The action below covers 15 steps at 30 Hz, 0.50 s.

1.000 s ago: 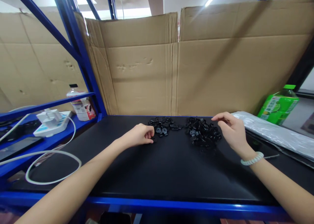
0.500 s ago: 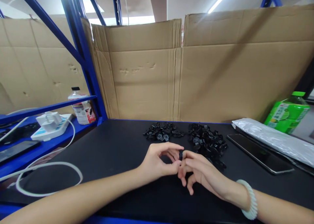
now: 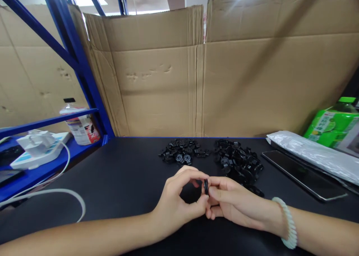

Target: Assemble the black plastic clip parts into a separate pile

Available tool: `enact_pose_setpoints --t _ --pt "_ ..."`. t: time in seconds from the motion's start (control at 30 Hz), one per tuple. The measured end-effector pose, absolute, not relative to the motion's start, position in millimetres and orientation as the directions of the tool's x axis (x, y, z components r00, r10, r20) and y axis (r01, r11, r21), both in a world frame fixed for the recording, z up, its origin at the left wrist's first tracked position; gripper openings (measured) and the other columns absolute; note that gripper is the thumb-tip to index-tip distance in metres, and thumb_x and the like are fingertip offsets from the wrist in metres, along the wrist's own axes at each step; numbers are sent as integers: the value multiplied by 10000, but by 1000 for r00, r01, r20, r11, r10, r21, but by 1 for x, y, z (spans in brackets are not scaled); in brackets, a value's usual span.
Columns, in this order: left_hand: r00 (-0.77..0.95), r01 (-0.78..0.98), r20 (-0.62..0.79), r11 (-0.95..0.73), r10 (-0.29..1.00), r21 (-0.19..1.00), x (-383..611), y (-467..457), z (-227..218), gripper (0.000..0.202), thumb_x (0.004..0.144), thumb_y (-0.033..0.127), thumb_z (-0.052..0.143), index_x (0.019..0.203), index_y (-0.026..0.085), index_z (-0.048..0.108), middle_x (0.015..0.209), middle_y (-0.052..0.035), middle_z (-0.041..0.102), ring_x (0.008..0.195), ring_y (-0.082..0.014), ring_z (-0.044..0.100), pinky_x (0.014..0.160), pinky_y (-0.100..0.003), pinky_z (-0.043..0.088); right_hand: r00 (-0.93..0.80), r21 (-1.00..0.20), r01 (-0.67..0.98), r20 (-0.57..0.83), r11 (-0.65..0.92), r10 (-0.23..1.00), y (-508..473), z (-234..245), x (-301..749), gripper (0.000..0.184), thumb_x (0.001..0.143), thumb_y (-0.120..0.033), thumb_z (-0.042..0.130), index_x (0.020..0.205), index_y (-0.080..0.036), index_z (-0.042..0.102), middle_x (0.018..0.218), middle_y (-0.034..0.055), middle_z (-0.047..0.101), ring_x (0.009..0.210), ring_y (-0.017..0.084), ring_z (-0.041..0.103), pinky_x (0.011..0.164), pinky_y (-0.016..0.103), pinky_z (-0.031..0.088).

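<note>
My left hand [image 3: 179,200] and my right hand [image 3: 232,203] meet in the middle of the black table [image 3: 120,181]. Both pinch a small black plastic part [image 3: 206,186] between thumb and fingertips, held upright just above the table. Behind the hands lie two heaps of small black parts: a flatter left pile [image 3: 181,154] and a bigger right pile [image 3: 238,163]. A white bead bracelet [image 3: 287,222] sits on my right wrist.
A dark phone [image 3: 303,174] and a silvery plastic bag [image 3: 311,155] lie at the right, with a green bottle [image 3: 333,123] behind. Cardboard sheets [image 3: 196,73] wall the back. On the blue shelf at left stand a bottle [image 3: 78,123], a white power strip [image 3: 36,147] and a white cable [image 3: 56,192].
A second ago the hands were apart, each at a pile. They came together at the table's middle with a black part, and now pinch it more tightly than half a second ago.
</note>
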State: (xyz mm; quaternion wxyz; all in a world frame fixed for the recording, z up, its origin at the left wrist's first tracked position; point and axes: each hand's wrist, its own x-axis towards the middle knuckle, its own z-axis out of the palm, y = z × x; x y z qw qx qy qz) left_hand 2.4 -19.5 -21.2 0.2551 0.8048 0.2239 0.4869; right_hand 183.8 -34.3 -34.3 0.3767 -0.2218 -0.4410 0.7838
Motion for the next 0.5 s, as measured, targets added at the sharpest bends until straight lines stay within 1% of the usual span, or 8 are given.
enact_pose_setpoints --t 0.1,0.23,0.33,0.5 --pt "440 102 658 -763 610 639 4 -18 -20 373 670 42 655 992 230 654 848 -32 672 761 -182 622 705 -300 540 -621 -853 -409 0 -324 783 -33 -37 182 229 815 -304 703 928 -133 600 770 25 596 663 111 597 666 263 461" --pt "446 33 641 -727 624 686 5 -15 -20 281 713 101 708 962 229 685 826 -41 680 761 -187 627 709 -308 533 -622 -843 -406 -28 -353 783 -32 -37 183 258 803 -295 711 978 -145 593 745 15 600 620 118 605 643 267 446" --pt "455 2 623 -700 637 714 5 -14 -21 275 720 123 735 970 226 688 806 -35 676 745 -179 624 702 -299 530 -640 -822 -408 -53 -397 766 -31 -35 185 226 807 -270 696 946 -124 593 726 25 597 615 128 613 645 274 441" --pt "454 -12 644 -719 616 695 4 -15 -23 276 718 126 749 966 223 677 823 -43 681 752 -188 642 700 -306 546 -635 -809 -435 -36 -395 772 -32 -34 186 107 860 -229 612 865 -128 576 749 21 577 628 124 617 649 272 453"
